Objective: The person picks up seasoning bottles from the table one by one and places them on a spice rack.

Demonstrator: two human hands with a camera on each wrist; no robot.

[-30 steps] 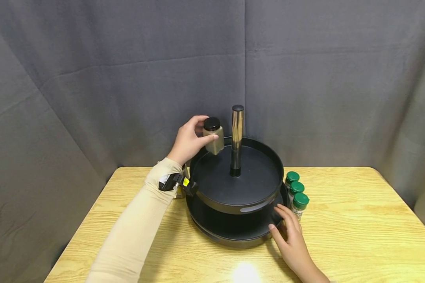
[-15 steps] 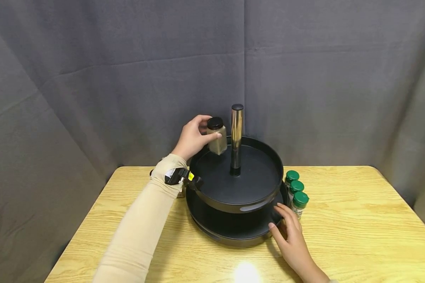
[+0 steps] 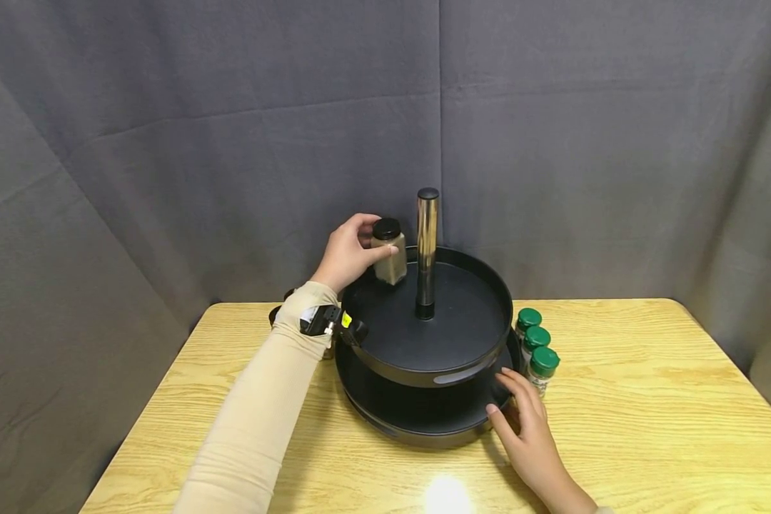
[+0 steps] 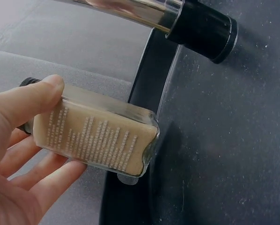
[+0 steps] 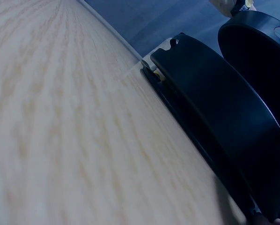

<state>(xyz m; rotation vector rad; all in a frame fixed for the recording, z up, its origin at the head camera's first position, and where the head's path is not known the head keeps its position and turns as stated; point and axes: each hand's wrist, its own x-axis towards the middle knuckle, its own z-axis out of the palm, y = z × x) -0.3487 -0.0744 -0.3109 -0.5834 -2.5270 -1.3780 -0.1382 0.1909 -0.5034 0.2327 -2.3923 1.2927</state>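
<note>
With thumb and fingers, my left hand (image 3: 350, 253) pinches a square glass spice jar (image 3: 390, 260) with a black lid and beige powder inside. Printed rows of text show on the jar (image 4: 93, 131) in the left wrist view. It is over the back left of the upper tray (image 3: 462, 343) of a black two-tier stand; whether its base touches is unclear. A shiny gold post (image 3: 427, 235) rises from that tray's middle. At the lower tray (image 3: 417, 439), my right hand (image 3: 527, 435) holds the front right rim, thumb and fingertips over the edge.
Close to the lower tray's right side stand three green-capped spice bottles (image 3: 544, 364) in a row. Black-lidded jars (image 3: 274, 314) are mostly hidden behind the left wrist. A grey curtain (image 3: 263, 157) hangs behind the wooden table (image 3: 636, 400).
My left hand first carried the jar slightly right, then back left and a little lower, toward the upper tray. The right hand has stayed at the lower tray's rim.
</note>
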